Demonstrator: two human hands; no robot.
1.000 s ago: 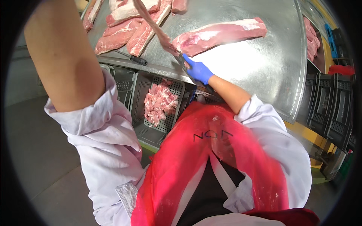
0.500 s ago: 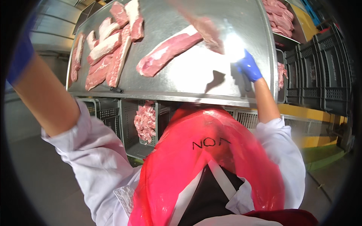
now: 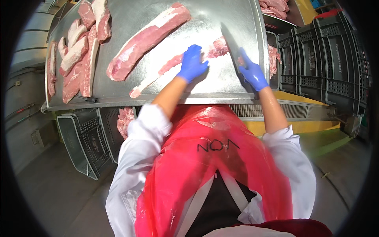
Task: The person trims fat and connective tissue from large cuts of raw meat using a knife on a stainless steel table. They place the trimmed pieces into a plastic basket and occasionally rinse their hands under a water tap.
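Note:
My left hand [image 3: 192, 63], in a blue glove, is closed over the middle of a pale strip of meat and fat [image 3: 172, 65] on the metal table [image 3: 130, 43]. Glare whitens part of this strip. At its right end lies a redder part. My right hand [image 3: 253, 74], also gloved in blue, grips a knife [image 3: 231, 47]; the long blade points away from me, close beside the strip's right end. Its handle is mostly hidden by the glove. A long piece of pork loin [image 3: 148, 41] rests beyond my left hand, touched by neither hand.
Several cut meat pieces [image 3: 81, 51] are heaped at the table's left. A dark-handled tool [image 3: 92, 100] lies at the front edge. Black crates [image 3: 308, 59] stand to the right, beside a bin of meat [image 3: 274, 8]. Grey crates [image 3: 85, 138] stand below left, one with meat trimmings [image 3: 125, 120].
My left hand has come in from the far left onto the strip. A blurred piece of meat above the table now lies still. The view has shifted, so the table sits further left.

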